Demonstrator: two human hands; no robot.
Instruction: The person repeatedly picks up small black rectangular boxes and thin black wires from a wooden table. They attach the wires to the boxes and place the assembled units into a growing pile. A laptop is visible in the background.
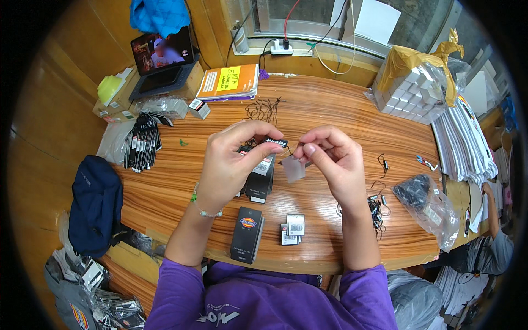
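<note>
Thumb and fingers of my left hand (231, 151) pinch a small black label (276, 142) with white lettering above the middle of the table. Close beside it, my right hand (336, 157) is closed at the fingertips on a thin cord that runs toward the label. A pale, see-through square piece (293, 170) hangs just under the right fingertips. Below my left hand lie black hang tags with white barcode stickers (260, 180), partly covered by that hand. Nearer to me are a stack of black hang tags (246, 236) and a small pile of barcode stickers (295, 225).
Black cords (265, 110) lie behind my hands; more cords with small black toggles (377, 212) lie right, near a clear bag (429, 206). Bundled tags (143, 146) sit left, below a propped-up screen (165, 50). A bag of white boxes (412, 93) stands back right. Someone's arm (492, 206) shows far right.
</note>
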